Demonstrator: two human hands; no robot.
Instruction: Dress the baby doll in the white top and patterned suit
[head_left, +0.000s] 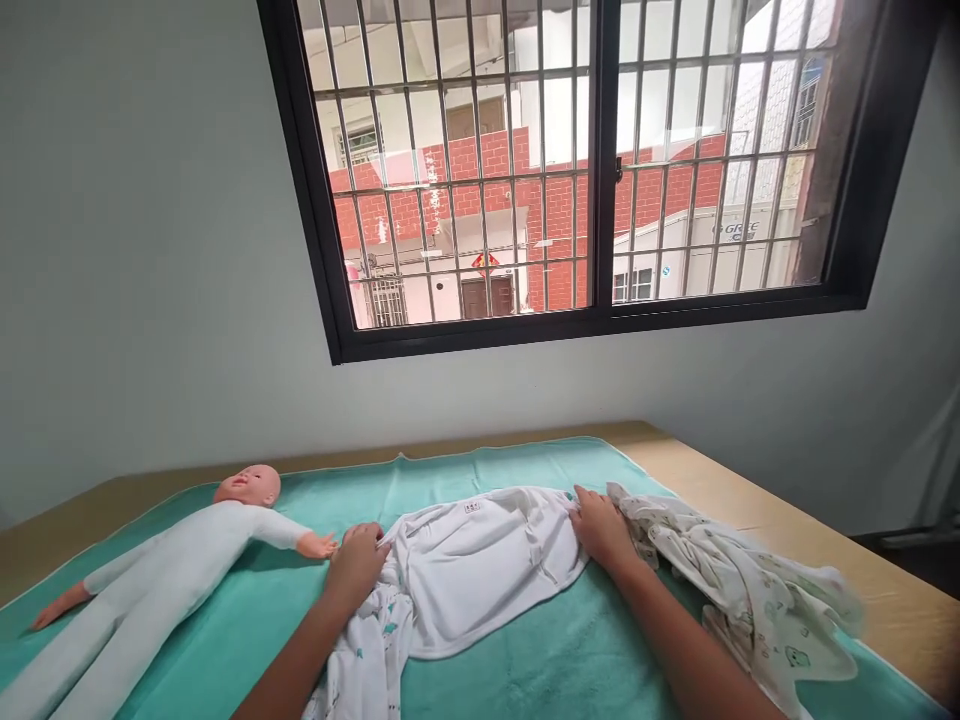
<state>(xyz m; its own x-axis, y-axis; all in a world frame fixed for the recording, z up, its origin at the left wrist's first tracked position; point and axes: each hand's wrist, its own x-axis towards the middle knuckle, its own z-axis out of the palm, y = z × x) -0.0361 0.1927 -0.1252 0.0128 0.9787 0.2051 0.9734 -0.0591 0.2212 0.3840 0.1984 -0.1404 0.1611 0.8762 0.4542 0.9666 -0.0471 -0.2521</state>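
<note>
A white baby garment (480, 570) with a small neck label and green-printed fabric at its left side lies spread on a green cloth (525, 670). My left hand (358, 562) has its fingers closed on the garment's left edge. At the opposite edge, my right hand (600, 525) also grips it, fingers curled round the fabric. A baby doll (172, 560) in a white suit lies on its back to the left, one of its hands close to my left hand. Crumpled printed baby clothing (735, 580) lies beside my right hand; whether it joins the white garment, I cannot tell.
The green cloth covers much of a wooden-topped table (757, 500) set against a grey wall (165, 250). Above it is a black-framed window (600, 318) with metal bars. The table's right edge slants towards me.
</note>
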